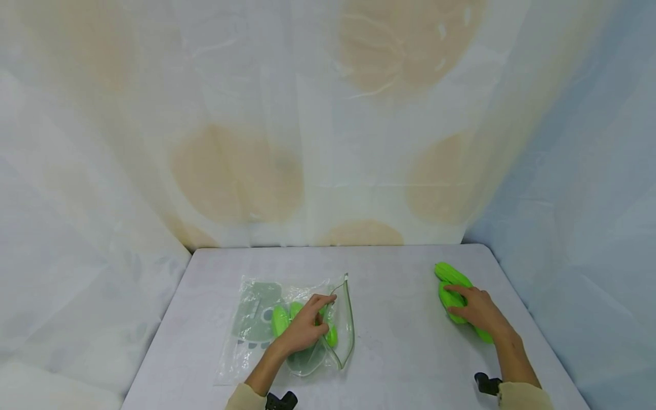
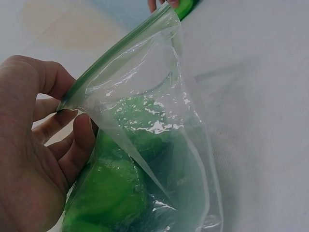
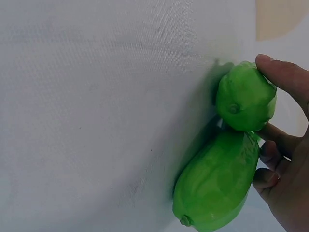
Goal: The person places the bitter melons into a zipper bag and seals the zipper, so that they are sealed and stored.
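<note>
At the table's left side, my left hand (image 1: 306,327) holds the rim of a clear zip bag (image 2: 140,77) with a green seal strip. Its thumb and fingers are at one end of that strip in the left wrist view. Several bright green gourd-like pieces (image 1: 279,320) show through the plastic. Over on the right, my right hand (image 1: 482,310) grips a ribbed bright green gourd (image 3: 246,96), thumb on one side and fingers on the other. A smoother, longer green gourd (image 3: 217,181) lies against it, close to the curled lower fingers.
The bag lies on a white-covered table (image 1: 400,319) and bears a grey-green printed figure (image 1: 258,310). White sheeting with tan round patches (image 1: 238,173) hangs behind the table, and pale sheeting (image 1: 579,228) hangs at the right. Black wrist mounts (image 1: 487,384) sit by both cuffs.
</note>
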A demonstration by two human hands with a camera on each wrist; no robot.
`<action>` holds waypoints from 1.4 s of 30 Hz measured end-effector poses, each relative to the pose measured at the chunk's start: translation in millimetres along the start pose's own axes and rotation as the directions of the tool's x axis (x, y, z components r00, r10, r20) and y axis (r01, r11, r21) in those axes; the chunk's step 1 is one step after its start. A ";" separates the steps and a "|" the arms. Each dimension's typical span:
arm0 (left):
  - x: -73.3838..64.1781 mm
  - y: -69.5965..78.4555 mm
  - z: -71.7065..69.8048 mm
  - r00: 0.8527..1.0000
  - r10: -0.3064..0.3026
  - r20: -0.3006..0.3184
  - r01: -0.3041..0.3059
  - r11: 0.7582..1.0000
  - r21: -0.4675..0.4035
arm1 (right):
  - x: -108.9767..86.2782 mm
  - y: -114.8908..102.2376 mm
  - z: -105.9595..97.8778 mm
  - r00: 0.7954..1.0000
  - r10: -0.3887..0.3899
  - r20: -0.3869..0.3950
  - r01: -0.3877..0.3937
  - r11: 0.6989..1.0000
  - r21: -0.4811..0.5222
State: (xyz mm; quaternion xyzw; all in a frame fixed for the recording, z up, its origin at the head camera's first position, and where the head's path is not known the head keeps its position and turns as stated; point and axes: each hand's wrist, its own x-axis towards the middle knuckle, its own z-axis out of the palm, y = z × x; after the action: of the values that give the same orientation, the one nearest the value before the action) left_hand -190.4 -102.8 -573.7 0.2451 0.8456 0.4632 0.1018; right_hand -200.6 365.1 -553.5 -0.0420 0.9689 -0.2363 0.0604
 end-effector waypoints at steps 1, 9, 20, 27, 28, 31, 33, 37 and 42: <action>0.1 0.0 0.0 1.000 -0.001 0.001 0.001 1.000 0.001 | 0.3 0.1 0.3 1.000 0.002 0.001 -0.002 1.000 -0.005; 0.2 -0.9 -0.1 1.000 0.011 -0.008 -0.011 1.000 0.002 | 1.0 1.4 3.3 1.000 0.003 0.003 -0.003 0.999 -0.035; -0.3 -1.3 0.3 1.000 0.010 -0.007 -0.010 1.000 0.003 | 3.1 2.2 7.2 0.999 0.042 0.001 -0.042 0.996 -0.074; -1.0 0.3 -0.1 1.000 0.003 -0.009 -0.003 1.000 0.002 | 2.5 2.7 9.9 0.999 0.035 -0.024 -0.036 0.996 -0.077; -1.1 0.7 -0.2 1.000 0.006 -0.009 -0.006 1.000 0.000 | 2.4 3.2 10.1 0.999 0.031 -0.024 -0.032 0.996 -0.078; -0.9 1.6 -0.9 1.000 0.005 -0.006 -0.005 1.000 -0.003 | 1.7 3.1 10.0 0.999 0.031 -0.029 -0.033 0.996 -0.080; -0.8 1.8 -1.0 1.000 0.005 -0.007 -0.005 1.000 -0.005 | 1.5 2.4 10.1 0.999 0.033 -0.029 -0.035 0.996 -0.081; -0.5 1.2 -0.7 1.000 -0.001 -0.009 0.001 1.000 -0.001 | 1.4 0.6 10.5 0.999 0.035 -0.026 -0.036 0.997 -0.074; -0.7 0.7 -0.6 1.000 -0.007 -0.009 0.007 1.000 0.002 | 1.3 -1.4 10.0 0.999 0.032 -0.025 -0.034 0.997 -0.066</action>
State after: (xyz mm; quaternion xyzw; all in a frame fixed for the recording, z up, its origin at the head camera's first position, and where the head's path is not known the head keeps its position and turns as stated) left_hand -189.9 -103.3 -572.9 0.2403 0.8472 0.4632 0.0996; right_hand -200.4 359.1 -561.7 -0.0252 0.9774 -0.2036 0.0515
